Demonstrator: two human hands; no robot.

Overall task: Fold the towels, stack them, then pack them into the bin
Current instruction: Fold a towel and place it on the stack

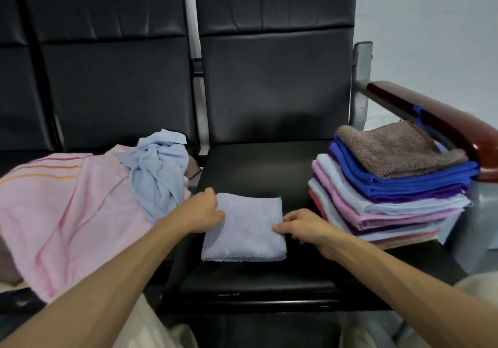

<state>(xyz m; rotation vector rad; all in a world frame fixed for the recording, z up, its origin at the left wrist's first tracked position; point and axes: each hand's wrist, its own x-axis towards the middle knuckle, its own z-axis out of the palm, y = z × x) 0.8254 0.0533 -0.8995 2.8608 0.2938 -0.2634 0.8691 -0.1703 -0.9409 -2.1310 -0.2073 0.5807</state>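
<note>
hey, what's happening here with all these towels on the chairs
A person is folding towels on a row of black seats. Both hands, the left hand and the right hand, grip the sides of a folded light blue towel lying on the middle seat. To the right sits a stack of folded towels, brown on top. To the left, a pink towel and a crumpled pale blue cloth wait unfolded. No bin is in view.

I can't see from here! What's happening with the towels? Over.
Left hand and right hand pinching folded light blue towel by its sides. Folded stack waits right. Unfolded pile left. No bin visible.
</note>
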